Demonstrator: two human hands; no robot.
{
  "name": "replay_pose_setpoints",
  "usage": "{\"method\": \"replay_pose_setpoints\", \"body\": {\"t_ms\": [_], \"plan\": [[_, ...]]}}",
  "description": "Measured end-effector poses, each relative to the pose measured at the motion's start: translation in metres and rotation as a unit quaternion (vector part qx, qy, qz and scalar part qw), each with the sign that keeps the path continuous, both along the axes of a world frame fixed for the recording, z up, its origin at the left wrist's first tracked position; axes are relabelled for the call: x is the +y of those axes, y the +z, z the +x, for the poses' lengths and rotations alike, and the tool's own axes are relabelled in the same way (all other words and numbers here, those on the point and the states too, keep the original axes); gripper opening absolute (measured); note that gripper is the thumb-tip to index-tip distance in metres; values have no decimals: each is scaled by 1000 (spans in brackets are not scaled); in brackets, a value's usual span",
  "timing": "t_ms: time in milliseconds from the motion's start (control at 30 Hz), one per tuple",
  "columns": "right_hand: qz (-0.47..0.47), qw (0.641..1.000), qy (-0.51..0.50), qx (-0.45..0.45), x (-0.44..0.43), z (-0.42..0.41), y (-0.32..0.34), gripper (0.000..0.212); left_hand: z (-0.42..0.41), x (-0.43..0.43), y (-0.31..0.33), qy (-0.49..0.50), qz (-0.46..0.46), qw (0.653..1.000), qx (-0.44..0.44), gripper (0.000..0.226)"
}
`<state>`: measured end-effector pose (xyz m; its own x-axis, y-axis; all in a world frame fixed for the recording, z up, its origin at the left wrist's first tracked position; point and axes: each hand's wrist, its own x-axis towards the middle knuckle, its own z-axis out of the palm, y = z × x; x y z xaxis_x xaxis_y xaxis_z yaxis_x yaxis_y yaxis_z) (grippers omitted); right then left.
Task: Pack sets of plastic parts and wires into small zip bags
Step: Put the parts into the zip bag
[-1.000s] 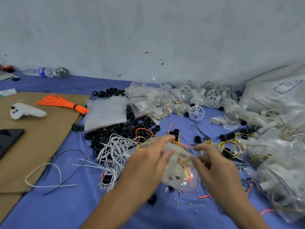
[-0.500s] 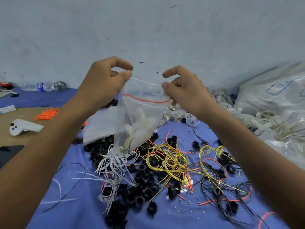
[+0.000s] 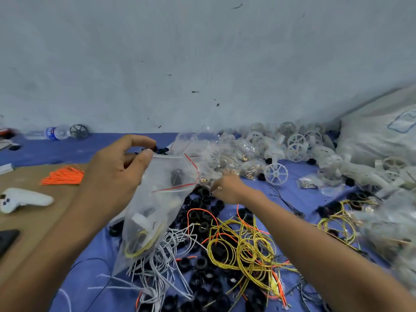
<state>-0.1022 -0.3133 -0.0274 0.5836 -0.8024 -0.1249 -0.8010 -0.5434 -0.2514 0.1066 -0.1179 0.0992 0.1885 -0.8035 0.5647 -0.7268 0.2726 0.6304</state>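
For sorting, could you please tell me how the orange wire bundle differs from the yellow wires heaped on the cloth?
The orange wire bundle lies straight and gathered on the brown board; the yellow wires are looped and tangled on the blue cloth among black parts. Both lie outside any bag.

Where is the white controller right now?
In the head view the white controller lies at the far left on the brown cardboard, between the orange wire bundle and the black device.
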Motion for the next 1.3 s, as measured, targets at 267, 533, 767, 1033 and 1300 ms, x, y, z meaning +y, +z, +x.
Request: {"method": "replay_pose_setpoints", "body": {"t_ms": [267,533,767,1033,1300], "plan": [[-13,999,-7,-35,-9,11,-17,29,-3,6,13,-25,-28,998,56,12],[-56,985,-54,-153,23,-47,24,38,-42,6,35,-117,-51,986,109,17],[-31,947,-125,-294,80,-138,64,38,-77,26,2,-149,38,983,99,24],[-51,868,-91,-485,157,-206,155,25,-99,27,-8,-134,46,985,96,14],[47,836,22,-547,186,-184,177,46,-97,24,-12,-117,63,985,112,13]]}}
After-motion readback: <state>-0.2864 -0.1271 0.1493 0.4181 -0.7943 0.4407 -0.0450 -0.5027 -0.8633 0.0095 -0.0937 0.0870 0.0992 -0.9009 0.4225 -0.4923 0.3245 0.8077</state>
